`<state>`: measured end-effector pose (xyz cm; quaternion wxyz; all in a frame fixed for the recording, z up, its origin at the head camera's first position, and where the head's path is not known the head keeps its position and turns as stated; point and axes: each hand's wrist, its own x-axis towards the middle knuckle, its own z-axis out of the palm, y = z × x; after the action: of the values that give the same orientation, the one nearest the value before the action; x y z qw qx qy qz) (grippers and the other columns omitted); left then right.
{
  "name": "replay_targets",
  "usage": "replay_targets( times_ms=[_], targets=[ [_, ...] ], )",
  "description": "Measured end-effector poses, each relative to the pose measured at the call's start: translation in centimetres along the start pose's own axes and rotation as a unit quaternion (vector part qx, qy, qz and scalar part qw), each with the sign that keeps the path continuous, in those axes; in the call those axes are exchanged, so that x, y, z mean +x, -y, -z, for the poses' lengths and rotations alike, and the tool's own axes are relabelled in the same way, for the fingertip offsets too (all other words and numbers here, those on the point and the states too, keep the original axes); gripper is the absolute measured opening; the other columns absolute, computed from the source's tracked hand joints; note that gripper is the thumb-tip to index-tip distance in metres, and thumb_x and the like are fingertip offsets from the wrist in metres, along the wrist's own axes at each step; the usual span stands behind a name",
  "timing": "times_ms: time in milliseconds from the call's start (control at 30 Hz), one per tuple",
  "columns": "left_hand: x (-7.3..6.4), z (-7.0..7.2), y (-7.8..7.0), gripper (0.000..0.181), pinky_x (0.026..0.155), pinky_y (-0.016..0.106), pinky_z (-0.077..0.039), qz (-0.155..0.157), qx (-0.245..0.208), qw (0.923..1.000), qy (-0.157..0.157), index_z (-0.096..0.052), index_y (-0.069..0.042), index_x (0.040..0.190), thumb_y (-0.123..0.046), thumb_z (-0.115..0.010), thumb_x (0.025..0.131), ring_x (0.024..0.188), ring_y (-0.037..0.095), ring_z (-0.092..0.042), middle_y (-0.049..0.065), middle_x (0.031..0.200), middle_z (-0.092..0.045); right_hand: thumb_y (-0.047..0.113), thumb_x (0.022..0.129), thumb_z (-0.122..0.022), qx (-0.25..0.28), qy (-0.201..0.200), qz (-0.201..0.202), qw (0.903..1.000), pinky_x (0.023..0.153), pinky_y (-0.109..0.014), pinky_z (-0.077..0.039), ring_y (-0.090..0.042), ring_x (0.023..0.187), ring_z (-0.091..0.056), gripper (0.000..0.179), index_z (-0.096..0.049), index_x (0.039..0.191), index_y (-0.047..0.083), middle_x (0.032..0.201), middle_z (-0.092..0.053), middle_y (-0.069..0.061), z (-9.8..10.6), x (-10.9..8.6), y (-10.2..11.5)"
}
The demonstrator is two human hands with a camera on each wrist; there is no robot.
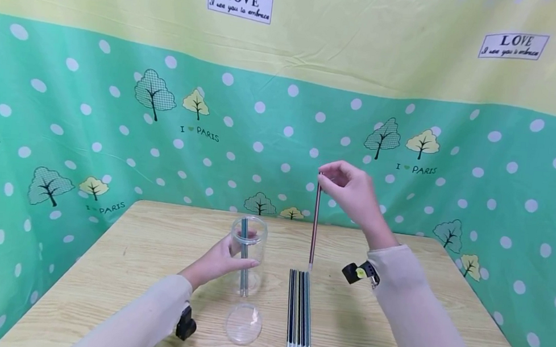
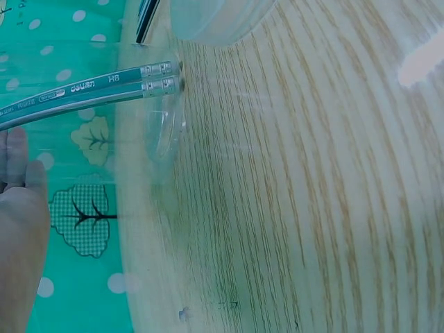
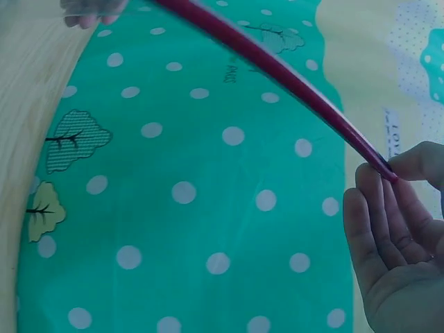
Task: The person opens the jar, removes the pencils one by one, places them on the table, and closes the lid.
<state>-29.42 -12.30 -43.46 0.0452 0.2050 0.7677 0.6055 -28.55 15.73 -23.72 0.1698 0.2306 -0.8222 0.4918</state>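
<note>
My left hand [image 1: 223, 259] grips a clear plastic jar [image 1: 257, 254] from its left side, thumb across the front. Two green pencils [image 1: 244, 261] stand inside it, leaning a little, their eraser ends down at the jar's bottom in the left wrist view. My right hand [image 1: 350, 190] pinches the top end of a dark red pencil [image 1: 315, 223] between thumb and fingertips. That pencil hangs upright to the right of the jar, its lower end near the far ends of a row of pencils [image 1: 299, 313]. In the right wrist view the red pencil [image 3: 277, 76] runs slantwise from the fingertips.
A round clear lid [image 1: 243, 324] lies on the wooden table [image 1: 172, 247] in front of the jar. The row of dark and green pencils lies side by side to the lid's right, eraser ends toward me. A polka-dot curtain [image 1: 284, 117] hangs behind the table.
</note>
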Motion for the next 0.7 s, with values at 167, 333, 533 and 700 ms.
replay_targets(
  times_ms=[167,333,533,700],
  targets=[
    [-0.1,0.0,-0.6,0.077,0.106,0.047,-0.019,0.009,-0.004,0.9999,0.007,-0.038,-0.019,0.136,-0.03,-0.078,0.071,0.13,0.02,-0.031,-0.001,0.137,-0.042,0.031,0.083,-0.067,0.0,0.02,-0.048,0.9987,0.066,-0.033,-0.052,-0.023,0.077,-0.06,0.025,-0.064,0.101,0.014,0.087,-0.064,-0.005,-0.5,0.1,-4.6],
    [-0.8,-0.1,-2.3,0.076,0.106,0.048,-0.019,0.014,-0.005,0.9998,0.014,-0.037,-0.016,0.137,-0.027,-0.077,0.073,0.13,0.022,-0.031,0.001,0.138,-0.041,0.037,0.083,-0.066,-0.024,0.042,-0.088,0.995,0.066,-0.036,-0.051,-0.024,0.076,-0.06,0.028,-0.063,0.1,0.015,0.085,-0.063,-0.005,-1.2,-0.9,-7.7],
    [-1.1,-0.1,-3.1,0.072,0.106,0.046,-0.021,0.013,0.006,0.9998,0.016,-0.038,-0.02,0.135,-0.028,-0.076,0.075,0.129,0.019,-0.032,0.0,0.139,-0.04,0.025,0.085,-0.065,-0.009,0.074,-0.149,0.986,0.068,-0.034,-0.053,-0.027,0.078,-0.061,0.025,-0.063,0.103,0.007,0.086,-0.062,-0.008,-2.2,-2.4,-10.9],
    [-1.1,-0.1,-3.2,0.068,0.106,0.045,-0.022,0.012,0.01,0.9997,0.018,-0.04,-0.025,0.133,-0.029,-0.075,0.075,0.129,0.017,-0.032,-0.006,0.137,-0.04,0.017,0.086,-0.064,0.005,0.093,-0.187,0.978,0.071,-0.036,-0.054,-0.026,0.077,-0.061,0.027,-0.061,0.106,0.0,0.085,-0.062,-0.01,-3.4,-3.8,-13.8]
  ],
)
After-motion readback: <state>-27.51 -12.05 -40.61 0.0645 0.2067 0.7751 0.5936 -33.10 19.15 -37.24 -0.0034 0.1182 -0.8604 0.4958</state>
